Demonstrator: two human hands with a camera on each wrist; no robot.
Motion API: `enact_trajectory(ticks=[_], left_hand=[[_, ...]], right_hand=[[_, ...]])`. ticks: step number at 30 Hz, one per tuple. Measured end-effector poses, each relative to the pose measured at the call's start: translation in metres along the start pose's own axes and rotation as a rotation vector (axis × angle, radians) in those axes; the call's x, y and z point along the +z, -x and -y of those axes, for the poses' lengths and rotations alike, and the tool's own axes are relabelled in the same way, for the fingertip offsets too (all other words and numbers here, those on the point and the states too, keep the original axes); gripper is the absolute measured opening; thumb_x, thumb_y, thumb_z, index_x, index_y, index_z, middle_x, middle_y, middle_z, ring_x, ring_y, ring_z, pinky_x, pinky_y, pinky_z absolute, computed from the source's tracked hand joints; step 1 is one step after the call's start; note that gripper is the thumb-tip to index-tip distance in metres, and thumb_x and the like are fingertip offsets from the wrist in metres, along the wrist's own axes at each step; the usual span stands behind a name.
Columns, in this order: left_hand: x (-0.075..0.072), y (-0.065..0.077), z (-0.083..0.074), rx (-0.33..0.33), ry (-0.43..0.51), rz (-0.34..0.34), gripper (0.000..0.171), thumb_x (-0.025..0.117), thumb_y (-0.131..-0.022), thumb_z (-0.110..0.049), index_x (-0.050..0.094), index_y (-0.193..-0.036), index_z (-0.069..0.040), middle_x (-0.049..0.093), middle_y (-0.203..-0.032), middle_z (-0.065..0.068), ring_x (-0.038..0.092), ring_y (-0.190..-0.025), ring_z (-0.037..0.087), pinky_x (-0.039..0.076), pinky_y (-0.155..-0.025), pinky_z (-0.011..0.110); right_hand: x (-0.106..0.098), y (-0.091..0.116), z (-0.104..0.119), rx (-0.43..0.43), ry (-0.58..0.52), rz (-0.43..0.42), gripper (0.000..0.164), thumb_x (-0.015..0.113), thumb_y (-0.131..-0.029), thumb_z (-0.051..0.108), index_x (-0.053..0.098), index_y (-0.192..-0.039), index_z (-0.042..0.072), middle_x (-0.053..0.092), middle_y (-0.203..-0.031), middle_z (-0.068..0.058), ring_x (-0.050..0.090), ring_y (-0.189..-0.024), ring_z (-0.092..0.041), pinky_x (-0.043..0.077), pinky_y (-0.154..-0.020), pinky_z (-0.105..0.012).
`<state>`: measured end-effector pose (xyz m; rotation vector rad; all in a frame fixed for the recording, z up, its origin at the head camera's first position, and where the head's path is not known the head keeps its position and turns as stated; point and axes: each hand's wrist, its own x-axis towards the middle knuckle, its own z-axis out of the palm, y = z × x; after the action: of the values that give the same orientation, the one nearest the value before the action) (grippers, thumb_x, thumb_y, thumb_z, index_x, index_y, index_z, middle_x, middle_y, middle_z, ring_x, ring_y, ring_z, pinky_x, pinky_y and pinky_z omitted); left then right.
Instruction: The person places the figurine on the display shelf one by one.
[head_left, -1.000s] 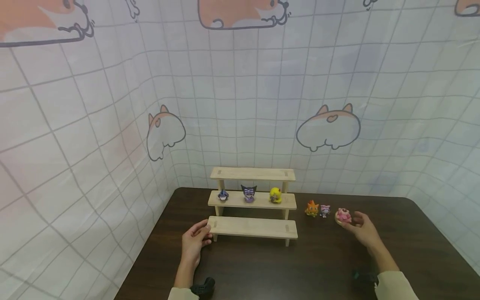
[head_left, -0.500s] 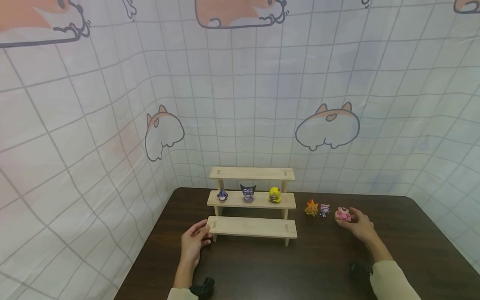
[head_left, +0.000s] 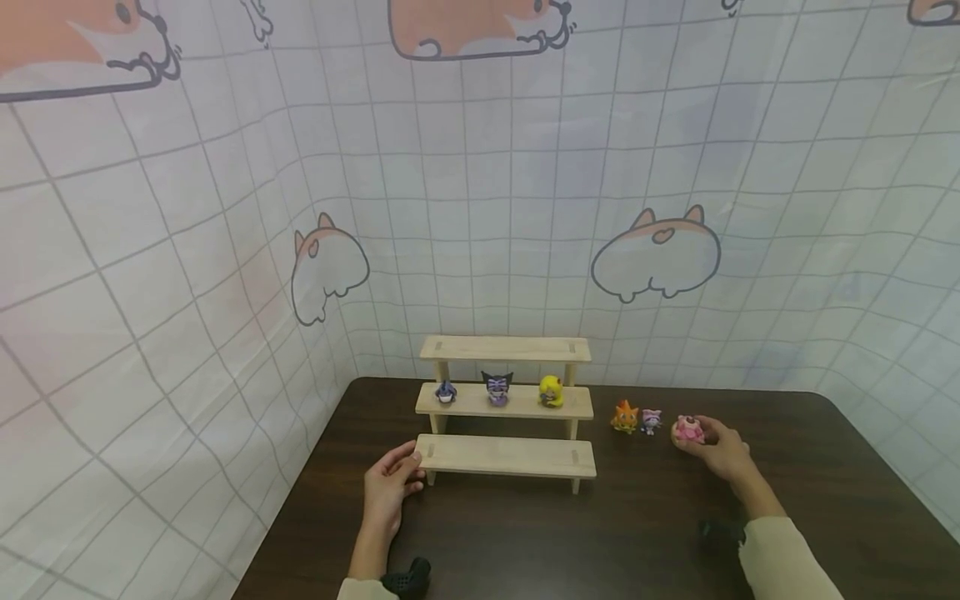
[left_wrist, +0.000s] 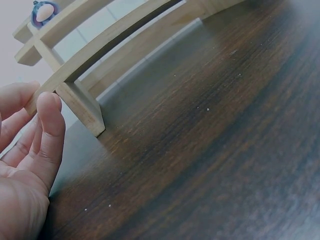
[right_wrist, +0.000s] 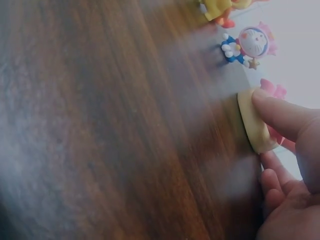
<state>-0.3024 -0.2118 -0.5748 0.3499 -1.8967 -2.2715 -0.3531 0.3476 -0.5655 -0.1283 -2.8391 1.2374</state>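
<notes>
In the head view my left hand (head_left: 392, 486) pinches the left end of a three-tier wooden display stand (head_left: 506, 454) at its lowest board. The left wrist view shows the thumb (left_wrist: 50, 117) at the board's corner. My right hand (head_left: 723, 454) grips a pink figurine (head_left: 688, 429) at the right; in the right wrist view its thumb lies on the figurine's cream-coloured base (right_wrist: 254, 122). Left of that figurine stand a small pink-and-white cat figurine (head_left: 651, 422) and an orange figurine (head_left: 624, 417).
On the middle tier stand a small dark-blue figurine (head_left: 446, 392), a purple figurine with black pointed ears (head_left: 497, 389) and a yellow figurine (head_left: 551, 392). A dark wood table (head_left: 555, 542) carries everything. Patterned cloth (head_left: 480, 208) hangs behind and at the sides.
My right hand has shifted slightly left and its fingers have closed in around the pink figurine, which stays in about the same place. The left hand keeps its place on the stand.
</notes>
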Motion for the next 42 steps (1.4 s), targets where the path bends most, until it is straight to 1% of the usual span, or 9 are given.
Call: enact_trajectory(ticks=[7, 13, 25, 28, 31, 33, 35, 37, 42], left_hand=[[0.0, 0.0, 0.001, 0.008, 0.004, -0.003, 0.042, 0.075, -0.095, -0.017, 0.065, -0.132, 0.0, 0.074, -0.088, -0.003, 0.07, -0.073, 0.01, 0.06, -0.063, 0.024], [0.0, 0.0, 0.001, 0.001, 0.004, -0.004, 0.04, 0.074, -0.096, -0.016, 0.066, -0.132, -0.001, 0.074, -0.09, -0.003, 0.07, -0.074, 0.011, 0.061, -0.064, 0.025], [0.0, 0.002, 0.0, 0.009, 0.022, 0.012, 0.043, 0.074, -0.096, -0.015, 0.064, -0.135, 0.001, 0.074, -0.091, -0.003, 0.07, -0.074, 0.01, 0.06, -0.063, 0.024], [-0.001, 0.001, 0.0, 0.007, 0.021, 0.011, 0.043, 0.074, -0.096, -0.015, 0.063, -0.135, 0.0, 0.074, -0.091, -0.004, 0.07, -0.073, 0.01, 0.06, -0.063, 0.024], [-0.001, 0.001, 0.001, 0.008, 0.018, 0.006, 0.043, 0.074, -0.096, -0.015, 0.064, -0.134, 0.001, 0.074, -0.09, -0.004, 0.07, -0.073, 0.01, 0.06, -0.062, 0.024], [-0.001, 0.001, 0.001, 0.006, 0.018, 0.006, 0.043, 0.074, -0.096, -0.015, 0.064, -0.135, 0.0, 0.074, -0.09, -0.004, 0.07, -0.073, 0.01, 0.06, -0.062, 0.024], [-0.001, 0.001, 0.001, 0.006, 0.017, 0.008, 0.043, 0.074, -0.096, -0.015, 0.063, -0.135, 0.001, 0.074, -0.089, -0.004, 0.069, -0.073, 0.01, 0.06, -0.062, 0.024], [0.0, 0.001, 0.001, 0.004, 0.018, 0.01, 0.043, 0.074, -0.096, -0.015, 0.063, -0.135, 0.001, 0.074, -0.089, -0.004, 0.069, -0.073, 0.01, 0.06, -0.063, 0.024], [-0.001, 0.001, 0.001, 0.01, 0.015, 0.007, 0.043, 0.075, -0.095, -0.015, 0.064, -0.133, 0.001, 0.074, -0.089, -0.003, 0.069, -0.073, 0.01, 0.06, -0.063, 0.024]], right_hand=[[0.001, 0.0, 0.001, 0.035, -0.026, -0.022, 0.08, 0.074, -0.094, 0.037, 0.036, -0.15, -0.006, 0.049, -0.138, -0.038, 0.033, -0.128, -0.058, 0.033, -0.101, -0.07], [0.003, 0.0, -0.001, 0.078, -0.063, -0.032, 0.08, 0.074, -0.094, 0.035, 0.034, -0.15, -0.006, 0.045, -0.141, -0.039, 0.036, -0.132, -0.057, 0.034, -0.105, -0.073], [0.004, 0.006, -0.002, 0.073, -0.135, -0.055, 0.079, 0.073, -0.095, 0.031, 0.032, -0.152, -0.006, 0.042, -0.146, -0.038, 0.042, -0.13, -0.052, 0.041, -0.104, -0.064], [0.005, 0.009, -0.002, 0.086, -0.173, -0.063, 0.082, 0.074, -0.095, 0.033, 0.031, -0.154, -0.004, 0.041, -0.149, -0.035, 0.043, -0.131, -0.049, 0.044, -0.102, -0.057], [0.006, 0.013, -0.001, 0.114, -0.225, -0.076, 0.085, 0.075, -0.094, 0.037, 0.03, -0.156, -0.001, 0.04, -0.152, -0.031, 0.044, -0.129, -0.043, 0.048, -0.093, -0.041], [0.006, 0.016, 0.0, 0.135, -0.259, -0.097, 0.085, 0.076, -0.093, 0.037, 0.032, -0.156, 0.001, 0.041, -0.151, -0.029, 0.046, -0.126, -0.038, 0.046, -0.085, -0.031], [0.005, 0.019, 0.001, 0.154, -0.277, -0.116, 0.083, 0.077, -0.093, 0.036, 0.034, -0.155, 0.002, 0.042, -0.151, -0.026, 0.047, -0.125, -0.034, 0.044, -0.081, -0.025], [0.005, 0.022, 0.001, 0.166, -0.292, -0.127, 0.081, 0.077, -0.093, 0.035, 0.035, -0.155, 0.003, 0.042, -0.152, -0.025, 0.047, -0.127, -0.034, 0.043, -0.081, -0.024], [0.005, 0.029, 0.003, 0.174, -0.313, -0.116, 0.083, 0.075, -0.094, 0.039, 0.032, -0.156, 0.003, 0.038, -0.155, -0.026, 0.049, -0.129, -0.033, 0.045, -0.093, -0.036]])
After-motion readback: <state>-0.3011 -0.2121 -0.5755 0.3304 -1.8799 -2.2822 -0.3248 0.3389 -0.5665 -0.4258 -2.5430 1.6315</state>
